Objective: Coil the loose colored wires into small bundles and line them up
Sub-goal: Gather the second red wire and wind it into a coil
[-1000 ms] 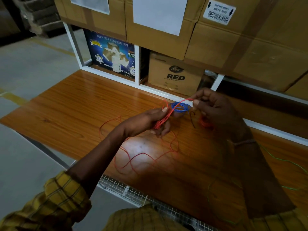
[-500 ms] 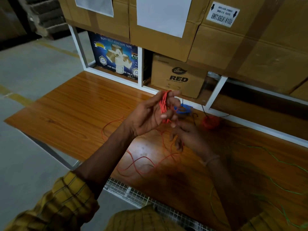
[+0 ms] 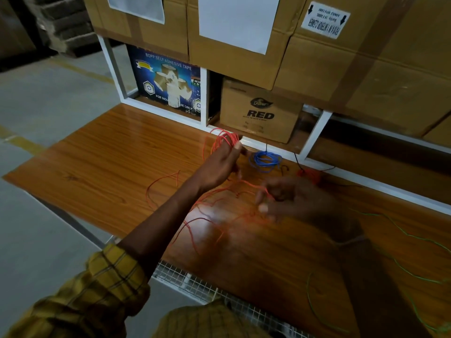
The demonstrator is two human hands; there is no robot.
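Observation:
My left hand [image 3: 219, 167] is raised above the wooden table [image 3: 97, 167] with several loops of orange wire [image 3: 223, 140] wound around its fingers. The rest of that orange wire trails loose over the table toward my right hand [image 3: 290, 198], which is blurred and pinches the strand low over the table. A coiled blue bundle [image 3: 266, 161] lies by the white shelf frame. A red bundle [image 3: 310, 174] sits to its right, partly behind my right hand. Loose green wire [image 3: 402, 230] lies at the right.
A white shelf frame [image 3: 314, 140] runs along the back of the table, with a cardboard box marked RED [image 3: 261, 111] and a blue tape box [image 3: 168, 84] in it. Big cartons stack above. A wire mesh tray [image 3: 195, 284] hangs under the near edge.
My left hand has moved up and back with more orange loops on it. My right hand has swung down and to the right along the loose strand.

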